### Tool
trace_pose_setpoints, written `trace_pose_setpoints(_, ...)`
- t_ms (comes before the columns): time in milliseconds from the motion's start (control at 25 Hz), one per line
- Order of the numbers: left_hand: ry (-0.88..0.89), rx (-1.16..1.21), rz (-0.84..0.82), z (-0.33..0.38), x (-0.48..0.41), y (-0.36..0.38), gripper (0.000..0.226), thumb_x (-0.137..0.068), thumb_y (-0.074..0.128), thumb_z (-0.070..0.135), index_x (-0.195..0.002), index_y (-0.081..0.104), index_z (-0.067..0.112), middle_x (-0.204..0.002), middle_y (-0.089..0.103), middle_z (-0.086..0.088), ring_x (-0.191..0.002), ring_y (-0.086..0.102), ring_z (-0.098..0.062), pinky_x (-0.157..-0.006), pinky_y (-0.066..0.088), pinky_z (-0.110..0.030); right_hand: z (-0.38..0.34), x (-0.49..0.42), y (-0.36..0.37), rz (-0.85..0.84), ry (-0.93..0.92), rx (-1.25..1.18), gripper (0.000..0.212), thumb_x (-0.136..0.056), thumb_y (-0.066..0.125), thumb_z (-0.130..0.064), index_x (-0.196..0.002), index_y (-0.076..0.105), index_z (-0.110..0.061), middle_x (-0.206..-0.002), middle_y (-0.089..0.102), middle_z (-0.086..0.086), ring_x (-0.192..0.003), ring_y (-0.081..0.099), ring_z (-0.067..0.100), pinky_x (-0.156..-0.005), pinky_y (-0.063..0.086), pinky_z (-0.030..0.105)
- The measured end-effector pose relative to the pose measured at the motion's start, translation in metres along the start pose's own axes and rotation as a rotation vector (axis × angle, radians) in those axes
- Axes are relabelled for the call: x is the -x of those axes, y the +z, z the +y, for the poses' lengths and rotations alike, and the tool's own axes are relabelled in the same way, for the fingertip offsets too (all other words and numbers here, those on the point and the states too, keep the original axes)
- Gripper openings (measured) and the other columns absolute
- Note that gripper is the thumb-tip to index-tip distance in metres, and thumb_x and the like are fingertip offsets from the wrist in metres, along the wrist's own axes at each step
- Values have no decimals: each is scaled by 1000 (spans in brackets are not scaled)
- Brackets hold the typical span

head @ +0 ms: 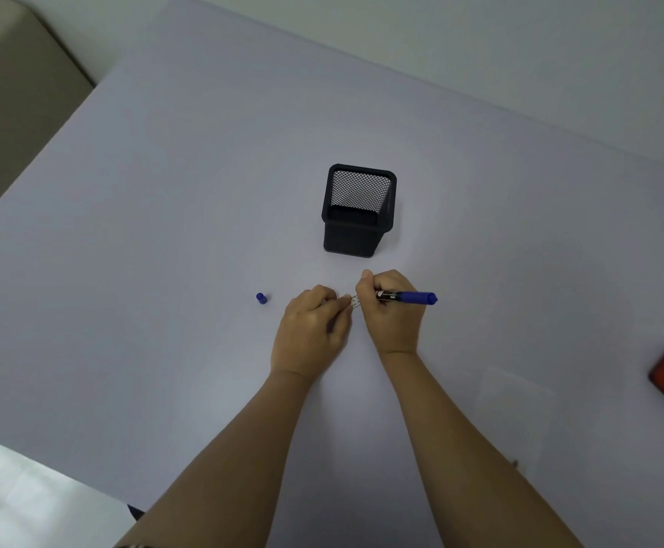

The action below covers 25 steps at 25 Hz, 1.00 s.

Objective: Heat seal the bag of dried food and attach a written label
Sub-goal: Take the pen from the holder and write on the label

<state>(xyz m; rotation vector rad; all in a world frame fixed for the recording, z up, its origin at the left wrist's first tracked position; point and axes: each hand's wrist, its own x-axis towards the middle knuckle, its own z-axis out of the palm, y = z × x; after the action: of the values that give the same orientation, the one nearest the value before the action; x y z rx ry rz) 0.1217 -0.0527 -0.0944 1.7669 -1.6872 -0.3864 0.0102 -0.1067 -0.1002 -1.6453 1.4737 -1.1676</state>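
R hand (391, 314) grips black marker (409, 297) w/ blue end

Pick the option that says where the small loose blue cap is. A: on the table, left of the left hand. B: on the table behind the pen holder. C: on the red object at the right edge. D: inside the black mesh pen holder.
A: the blue cap stands on the table, apart from and left of the left hand, while the right hand grips the marker.
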Motion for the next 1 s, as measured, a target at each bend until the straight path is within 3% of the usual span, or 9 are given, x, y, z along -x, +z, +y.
trace_pose_setpoints(160,2,-1,13,0,0,0,23,-85,57,22,-84,73,6,-76,63,-6,-63,56,-20,-60,49,-29,1,-1,0,16,3,28,40,-85,48,-27,-53,47,-2,-54,46,2,-54,44,16,-50,37,18)
trace_pose_setpoints(280,9,-5,11,0,0,0,20,-84,59,20,-85,73,6,-76,63,-6,-63,56,-20,-59,49,-30,1,-1,0,24,5,45,40,-84,49,-25,-52,46,-1,-53,45,2,-50,42,16,-48,37,23)
trace_pose_setpoints(440,10,1,16,-1,-1,1,17,-84,61,17,-84,73,6,-76,63,-7,-62,56,-21,-58,49,-32,1,0,0,8,-25,43,38,-85,48,-26,-53,47,-4,-54,45,0,-50,40,10,-51,36,14)
trace_pose_setpoints(840,8,-5,12,0,-1,1,21,-85,58,20,-85,73,6,-75,63,-6,-61,56,-21,-58,49,-32,4,-1,0,73,47,37,38,-86,48,-26,-54,45,-5,-53,44,3,-50,39,9,-51,34,13)
trace_pose_setpoints(1000,-2,-2,0,0,0,0,18,-84,60,19,-84,73,6,-77,63,-7,-63,57,-21,-60,50,-31,4,2,1,-20,-34,115,40,-86,48,-27,-53,45,-5,-55,45,1,-51,41,12,-51,34,12)
